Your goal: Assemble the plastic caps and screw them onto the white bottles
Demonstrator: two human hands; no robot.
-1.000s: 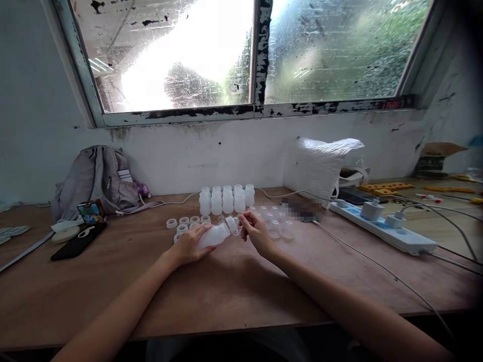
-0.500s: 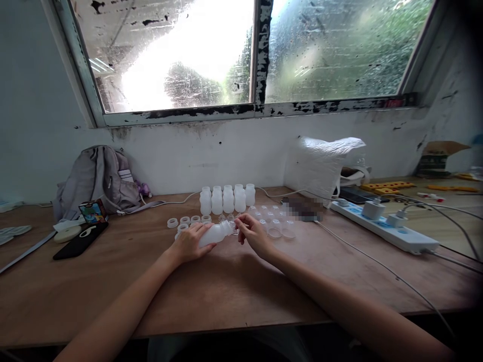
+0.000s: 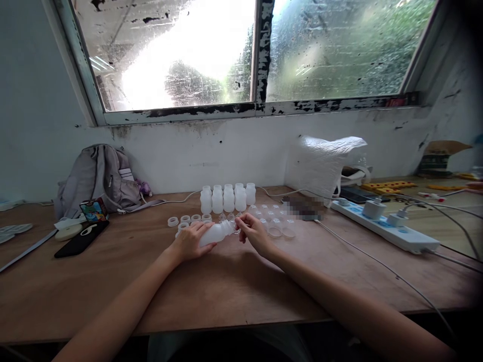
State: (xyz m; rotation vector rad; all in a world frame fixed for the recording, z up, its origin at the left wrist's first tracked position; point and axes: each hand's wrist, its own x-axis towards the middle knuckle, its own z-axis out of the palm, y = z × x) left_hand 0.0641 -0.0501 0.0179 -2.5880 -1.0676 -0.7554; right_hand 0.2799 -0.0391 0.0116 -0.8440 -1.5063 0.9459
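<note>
Left hand [image 3: 191, 242]: wrapped round smooth, frosted, waisted bottle [image 3: 216, 235], tilted | right hand [image 3: 253, 232]: pinching clear piece [image 3: 234, 227] at its mouth | behind: 5 upright frosted bottles [image 3: 228, 199]

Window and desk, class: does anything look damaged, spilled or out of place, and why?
The window frame looks damaged: its pale paint is flaked, with dark patches along the bottom and down the middle. The wall below is stained. The bottle tilts, but the left hand holds it. No spill shows on the desk.
</note>
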